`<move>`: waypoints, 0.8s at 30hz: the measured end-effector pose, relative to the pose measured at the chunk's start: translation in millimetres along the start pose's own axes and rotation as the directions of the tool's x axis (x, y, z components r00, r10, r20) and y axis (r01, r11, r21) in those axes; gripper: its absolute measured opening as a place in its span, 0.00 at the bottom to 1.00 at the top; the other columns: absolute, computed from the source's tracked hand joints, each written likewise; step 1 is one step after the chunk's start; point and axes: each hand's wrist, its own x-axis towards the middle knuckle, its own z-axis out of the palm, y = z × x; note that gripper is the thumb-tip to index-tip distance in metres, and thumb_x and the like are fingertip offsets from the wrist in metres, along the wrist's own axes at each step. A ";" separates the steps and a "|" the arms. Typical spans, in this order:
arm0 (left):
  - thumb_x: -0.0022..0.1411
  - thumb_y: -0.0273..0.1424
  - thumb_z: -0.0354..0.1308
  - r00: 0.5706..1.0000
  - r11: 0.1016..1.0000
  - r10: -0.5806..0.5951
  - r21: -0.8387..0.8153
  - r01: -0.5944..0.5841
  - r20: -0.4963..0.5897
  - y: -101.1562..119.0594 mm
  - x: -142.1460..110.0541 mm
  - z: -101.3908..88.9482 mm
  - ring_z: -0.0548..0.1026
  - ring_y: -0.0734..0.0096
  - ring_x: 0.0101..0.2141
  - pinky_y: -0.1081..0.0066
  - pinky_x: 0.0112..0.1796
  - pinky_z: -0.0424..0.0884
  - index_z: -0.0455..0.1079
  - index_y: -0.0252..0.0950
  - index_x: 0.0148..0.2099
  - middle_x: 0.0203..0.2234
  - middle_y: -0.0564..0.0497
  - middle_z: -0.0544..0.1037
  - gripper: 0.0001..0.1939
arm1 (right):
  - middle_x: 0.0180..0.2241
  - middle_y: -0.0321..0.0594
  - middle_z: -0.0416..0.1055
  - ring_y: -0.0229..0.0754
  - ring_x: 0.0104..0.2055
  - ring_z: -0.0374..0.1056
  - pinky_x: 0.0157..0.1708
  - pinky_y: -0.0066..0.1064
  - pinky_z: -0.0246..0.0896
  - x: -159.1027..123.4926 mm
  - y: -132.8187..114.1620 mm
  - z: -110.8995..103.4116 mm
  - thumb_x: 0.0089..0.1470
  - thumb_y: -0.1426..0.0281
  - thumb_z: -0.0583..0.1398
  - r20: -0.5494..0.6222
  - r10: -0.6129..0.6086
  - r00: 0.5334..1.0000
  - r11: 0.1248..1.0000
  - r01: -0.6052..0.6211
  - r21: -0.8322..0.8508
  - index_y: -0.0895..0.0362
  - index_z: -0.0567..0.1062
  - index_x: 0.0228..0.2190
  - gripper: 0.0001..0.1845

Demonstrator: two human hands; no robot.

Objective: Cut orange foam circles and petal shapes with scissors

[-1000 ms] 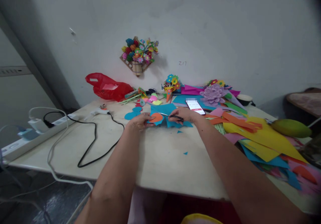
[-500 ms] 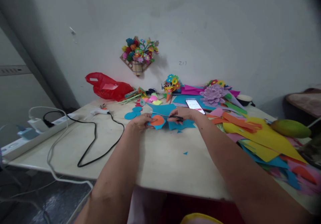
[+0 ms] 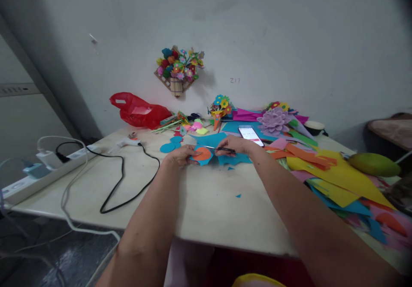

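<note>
My left hand (image 3: 183, 155) pinches an orange disc (image 3: 202, 154) laid against a piece of blue sheet (image 3: 206, 162), whose edge shows around it. In my right hand (image 3: 232, 144) is a pair of scissors (image 3: 226, 149), gripped by its dark handles. The blades point left and lie along the top edge of the blue piece by the disc. More blue sheet (image 3: 209, 140) spreads behind the blades, and a blue part (image 3: 233, 159) lies under my right hand. Several blue circles (image 3: 168, 148) rest left of my left hand.
A phone (image 3: 250, 136) lies behind my right hand. Coloured sheets (image 3: 336, 173) and a mango (image 3: 373, 164) cover the right side. To the left are a hot glue gun (image 3: 128, 143) with a black cord, a power strip (image 3: 48, 175) and a red bag (image 3: 141, 111).
The orange disc and blue piece have turned slightly and shifted a little right in my left hand. The blue part under my right hand has moved away from that piece.
</note>
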 end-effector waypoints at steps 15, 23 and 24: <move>0.55 0.29 0.82 0.999 1.000 0.014 0.019 -0.013 -0.037 -0.4 -3.2 4.0 0.80 0.71 0.24 0.74 0.29 0.80 0.81 0.35 0.35 0.22 0.52 0.80 0.12 | 0.16 0.32 0.70 0.32 0.15 0.60 0.16 0.24 0.53 4.1 -1.9 24.9 0.51 0.53 0.78 -0.025 0.005 1.000 0.958 0.002 0.288 0.55 0.74 0.23 0.25; 0.52 0.24 0.80 0.960 0.945 0.253 -0.181 -0.272 -0.120 -5.4 10.8 -3.0 0.83 0.67 0.28 0.73 0.33 0.80 0.80 0.35 0.32 0.28 0.47 0.84 0.11 | 0.18 0.34 0.71 0.33 0.16 0.61 0.16 0.24 0.50 -8.8 -20.2 28.4 0.63 0.59 0.70 -0.220 0.070 0.973 0.836 0.063 0.544 0.57 0.76 0.29 0.17; 0.52 0.24 0.80 0.953 0.934 0.278 -0.199 -0.296 -0.118 -4.9 11.9 -1.9 0.83 0.66 0.28 0.73 0.33 0.80 0.80 0.35 0.32 0.28 0.47 0.85 0.11 | 0.18 0.34 0.72 0.33 0.16 0.62 0.16 0.24 0.47 -7.2 -20.8 31.3 0.62 0.61 0.71 -0.271 0.090 0.958 0.836 0.075 0.543 0.57 0.75 0.28 0.17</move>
